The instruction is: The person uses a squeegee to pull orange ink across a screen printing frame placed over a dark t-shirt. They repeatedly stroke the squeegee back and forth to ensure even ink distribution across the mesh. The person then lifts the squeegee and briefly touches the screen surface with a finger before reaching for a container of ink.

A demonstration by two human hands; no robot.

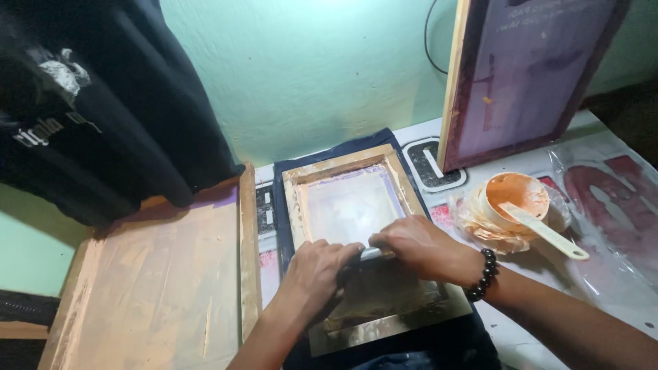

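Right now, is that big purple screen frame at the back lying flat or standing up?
Standing up, tilted. The purple screen frame leans back toward the green wall, its lower edge resting on the table.

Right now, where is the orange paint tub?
In the head view, the paint tub sits on the table to the right of the screen frame, just beyond the right hand, with a pale spatula resting in it.

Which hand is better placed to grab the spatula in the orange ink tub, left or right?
Probably the right hand. The ink tub and its spatula lie on that side, while the left hand grips the squeegee farther away, over the screen frame.
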